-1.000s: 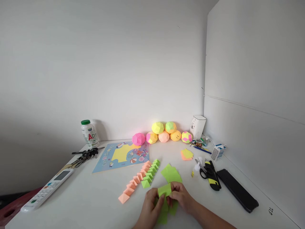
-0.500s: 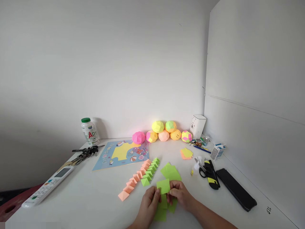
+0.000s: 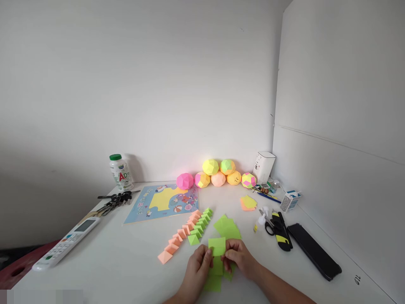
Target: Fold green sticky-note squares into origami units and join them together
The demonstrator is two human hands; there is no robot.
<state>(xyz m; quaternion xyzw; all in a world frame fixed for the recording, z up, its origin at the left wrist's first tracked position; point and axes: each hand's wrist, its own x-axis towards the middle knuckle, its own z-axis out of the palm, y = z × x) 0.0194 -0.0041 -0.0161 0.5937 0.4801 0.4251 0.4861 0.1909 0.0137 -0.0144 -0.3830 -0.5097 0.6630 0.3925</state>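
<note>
currently both hands work one green paper square, held just above the counter at the near edge. the left hand pinches the sheet's left edge in a closed grip, thumb on top; the right hand pinches the right edge the same way. the sheet stands nearly upright between the two grips, its top edge level. more green paper lies flat directly below the grips, touching the counter.

judged step: folding in progress, with the sheet aligned before a crease is pressed. the next move calls for matching the edges squarely, keeping both pinches firm so the paper does not slip, then running a fingertip along the fold line.

just beyond the grips lies a loose stack of green sheets. beyond and to the left of the grips runs a double row of folded units, orange and green, side by side. to the right of the grips, well apart, lie scissors and a dark phone.
</note>
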